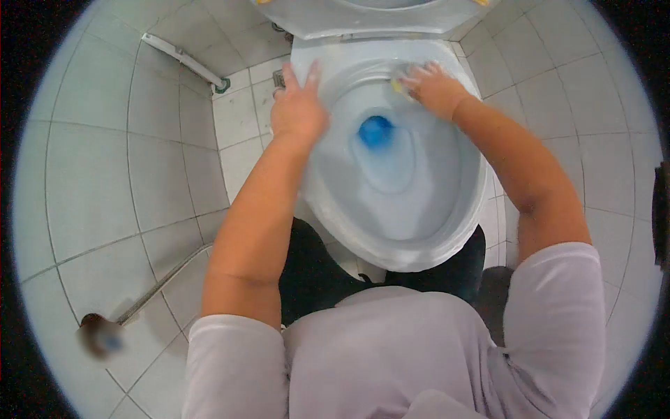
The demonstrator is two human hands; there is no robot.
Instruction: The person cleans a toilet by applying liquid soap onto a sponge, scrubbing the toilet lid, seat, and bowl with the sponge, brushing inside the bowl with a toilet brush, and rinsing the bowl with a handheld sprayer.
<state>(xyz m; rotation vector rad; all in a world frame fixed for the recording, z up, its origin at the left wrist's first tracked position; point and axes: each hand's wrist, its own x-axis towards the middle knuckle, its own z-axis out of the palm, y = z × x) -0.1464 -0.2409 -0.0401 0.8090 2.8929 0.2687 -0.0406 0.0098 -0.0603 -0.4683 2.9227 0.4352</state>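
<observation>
A white toilet bowl (335,199) stands in front of me, with blue liquid (377,131) at its bottom. Resting on the bowl's left rim near the back is my left hand (299,112), its fingers spread and holding nothing. My right hand (434,89) presses a sponge (398,85) against the back right part of the rim. Only a yellowish edge of the sponge shows, the fingers cover the rest, and the hand is slightly blurred. Whitish suds or wet streaks lie along the rim.
The raised toilet seat and lid (363,21) lean at the back. Tiled walls stand close on both sides. A white pipe (185,59) runs along the left wall, and a hose (164,283) hangs lower down. My knees (307,258) are by the bowl's front.
</observation>
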